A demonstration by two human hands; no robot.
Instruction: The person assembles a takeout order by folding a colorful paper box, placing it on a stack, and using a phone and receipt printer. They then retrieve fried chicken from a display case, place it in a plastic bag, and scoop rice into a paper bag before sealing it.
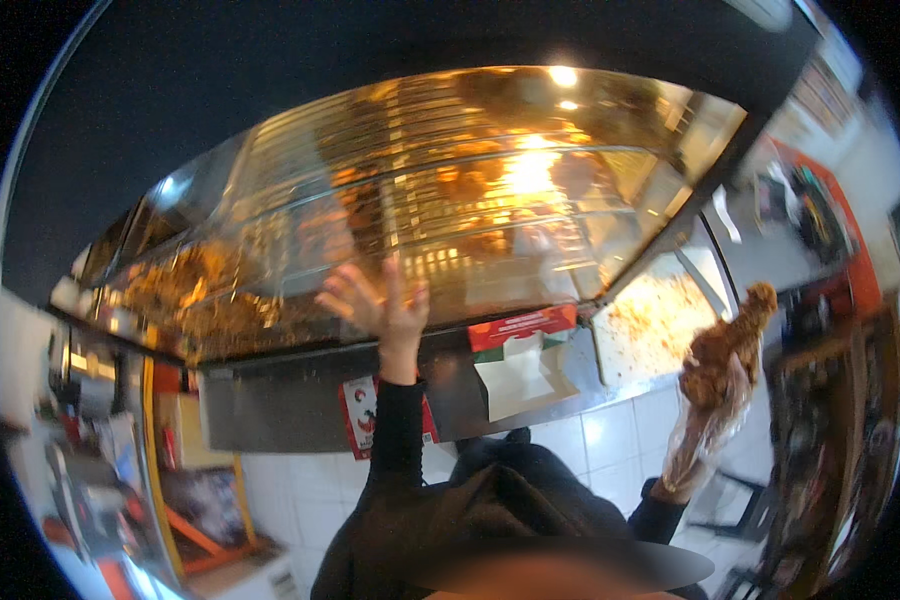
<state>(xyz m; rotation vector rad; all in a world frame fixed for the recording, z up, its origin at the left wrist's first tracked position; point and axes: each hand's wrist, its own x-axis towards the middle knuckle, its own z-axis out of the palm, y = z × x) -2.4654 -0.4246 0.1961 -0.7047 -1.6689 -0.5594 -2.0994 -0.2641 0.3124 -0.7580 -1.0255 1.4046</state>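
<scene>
My left hand (400, 320) is bare, its fingers spread, in front of the glass front of a lit display case (300, 190). Whether the fingertips touch the glass I cannot tell. Fried chicken pieces (185, 280) lie inside on wire racks, partly behind reflections. Out to the right, my right hand (692, 445) wears a clear plastic glove and is closed around a piece of fried chicken (715, 365). An open paper box (520, 378), white inside with a red flap, stands on the counter between the hands.
A crumb-strewn pale tray (642, 325) lies at the case's right end. A red and white printed card (358, 410) hangs at the metal counter's (280, 400) front edge. Shelves (830, 450) stand at the right, and a black stool (735, 505) is on the tiled floor.
</scene>
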